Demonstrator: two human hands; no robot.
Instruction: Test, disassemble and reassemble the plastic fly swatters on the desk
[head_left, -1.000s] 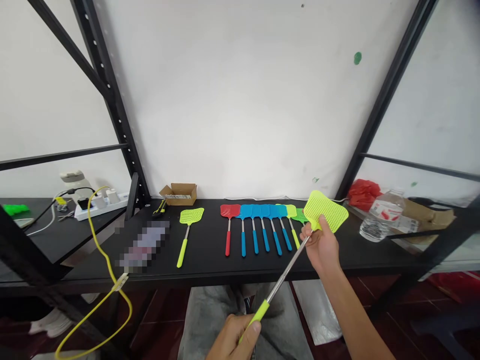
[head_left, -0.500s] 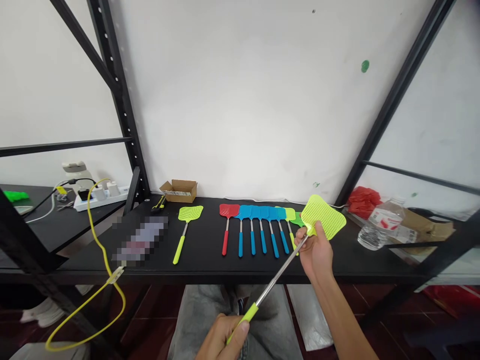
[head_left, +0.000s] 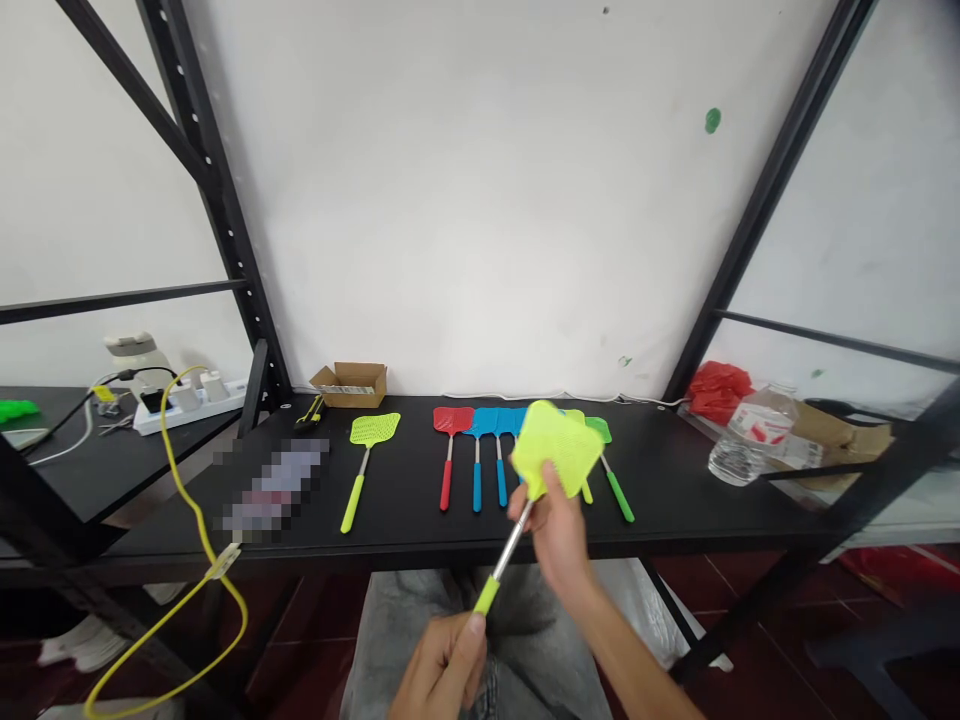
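A yellow-green fly swatter (head_left: pixel 556 448) with a metal shaft is held between both hands above the table's front edge. My left hand (head_left: pixel 442 664) is closed round its handle, low in front of my lap. At the base of the swatter's head, my right hand (head_left: pixel 559 535) grips with the thumb on the mesh. Behind it on the table lies a row of fly swatters: a red one (head_left: pixel 447 470), several blue ones (head_left: pixel 477 480) and a green one (head_left: pixel 619 497). The held swatter partly hides the row. Apart to the left lies another yellow-green fly swatter (head_left: pixel 352 502).
On the black table (head_left: pixel 405 510) stand a small open cardboard box (head_left: pixel 351 388) and a yellow-black cutter (head_left: pixel 310 412) at the back left. A yellow cable (head_left: pixel 191 490) hangs over the left edge. A plastic bottle (head_left: pixel 752 440) and a red bag (head_left: pixel 720 395) are at right.
My right hand has moved left and down, bringing the swatter's head toward my left hand. The visible metal shaft is much shorter. The green swatter at the row's right end is now more exposed.
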